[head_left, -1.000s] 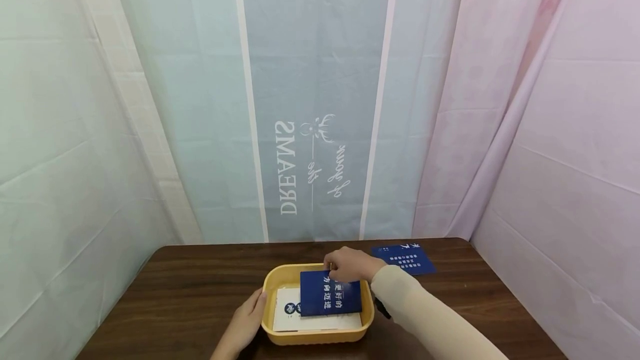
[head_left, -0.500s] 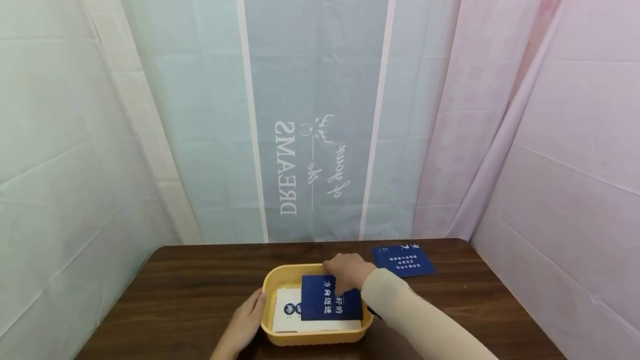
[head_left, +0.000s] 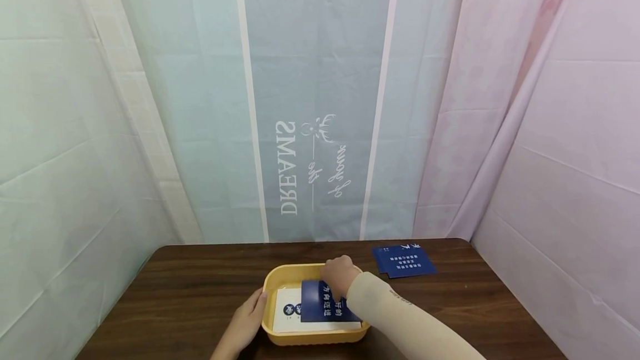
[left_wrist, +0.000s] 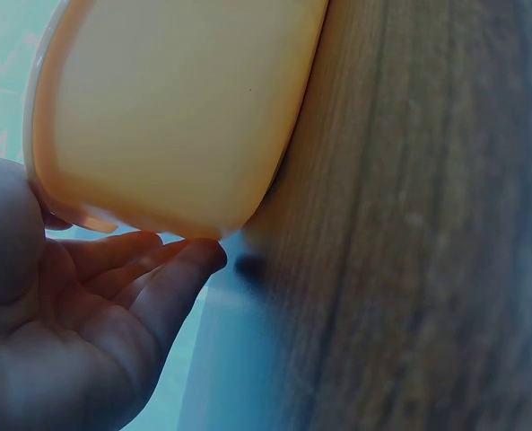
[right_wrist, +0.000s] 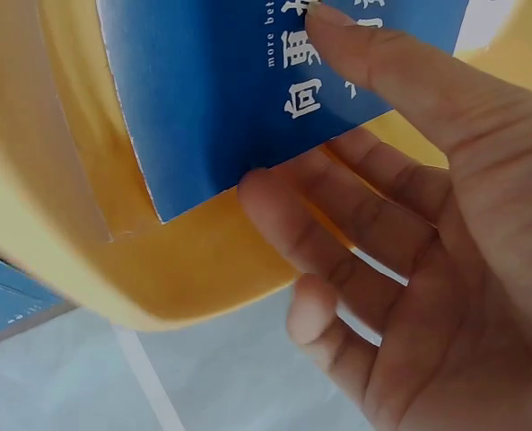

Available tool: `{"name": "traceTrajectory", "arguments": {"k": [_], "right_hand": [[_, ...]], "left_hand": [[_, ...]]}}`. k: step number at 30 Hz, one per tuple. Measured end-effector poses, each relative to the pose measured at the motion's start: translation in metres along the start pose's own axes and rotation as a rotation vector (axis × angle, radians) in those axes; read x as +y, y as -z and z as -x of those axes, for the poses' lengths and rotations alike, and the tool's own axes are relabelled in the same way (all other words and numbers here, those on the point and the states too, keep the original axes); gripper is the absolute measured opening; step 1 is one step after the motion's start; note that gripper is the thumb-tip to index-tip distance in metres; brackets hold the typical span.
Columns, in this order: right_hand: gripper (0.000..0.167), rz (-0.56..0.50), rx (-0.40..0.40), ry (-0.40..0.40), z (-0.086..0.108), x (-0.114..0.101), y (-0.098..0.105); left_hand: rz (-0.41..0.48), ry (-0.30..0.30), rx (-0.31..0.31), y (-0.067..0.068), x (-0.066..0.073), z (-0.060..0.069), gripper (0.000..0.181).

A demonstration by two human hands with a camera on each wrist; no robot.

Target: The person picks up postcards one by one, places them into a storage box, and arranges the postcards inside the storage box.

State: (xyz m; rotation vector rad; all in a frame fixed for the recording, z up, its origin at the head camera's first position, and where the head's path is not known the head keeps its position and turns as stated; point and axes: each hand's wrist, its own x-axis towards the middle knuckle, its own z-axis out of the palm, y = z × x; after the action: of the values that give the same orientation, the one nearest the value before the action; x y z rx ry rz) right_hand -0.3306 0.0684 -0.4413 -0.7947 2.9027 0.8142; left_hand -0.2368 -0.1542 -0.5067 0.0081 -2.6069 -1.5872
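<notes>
A yellow plastic basket [head_left: 316, 339] sits at the table's near edge. My left hand [head_left: 244, 318] holds its left end; in the left wrist view the thumb is at the rim and the fingertips touch the outer wall. A blue card [head_left: 312, 300] with white characters lies in the basket over a white printed sheet or booklet [head_left: 286, 322]. My right hand [head_left: 340, 275] reaches over the far rim and pinches the blue card's far edge. In the right wrist view, the thumb [right_wrist: 360, 45] presses on its face and the fingers are at the edge and beneath.
Blue cards [head_left: 407, 263] with white writing lie overlapped at the table's back right. The dark wooden table [head_left: 200, 288] has rounded far corners. A pale printed curtain [head_left: 315, 99] hangs behind it, with more cloth on both sides.
My right hand has moved slightly left and down, and the blue card has shifted a little toward the near side of the basket. My left hand has stayed in place.
</notes>
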Motion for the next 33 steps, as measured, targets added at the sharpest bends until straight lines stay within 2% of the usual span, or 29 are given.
{"name": "traceTrajectory", "arguments": {"k": [12, 19, 33], "right_hand": [[0.033, -0.052, -0.012, -0.002, 0.0032, -0.0072, -0.0008], [0.025, -0.096, 0.017, 0.05, 0.0063, -0.0069, -0.0014], [0.021, -0.152, -0.027, 0.066, 0.0046, -0.0035, -0.003]], "left_hand": [[0.004, 0.002, -0.011, -0.0004, -0.0009, -0.001, 0.057], [0.001, 0.004, -0.008, -0.0004, -0.002, -0.001, 0.057], [-0.005, 0.018, 0.003, -0.0009, -0.0013, -0.0017, 0.058]]}}
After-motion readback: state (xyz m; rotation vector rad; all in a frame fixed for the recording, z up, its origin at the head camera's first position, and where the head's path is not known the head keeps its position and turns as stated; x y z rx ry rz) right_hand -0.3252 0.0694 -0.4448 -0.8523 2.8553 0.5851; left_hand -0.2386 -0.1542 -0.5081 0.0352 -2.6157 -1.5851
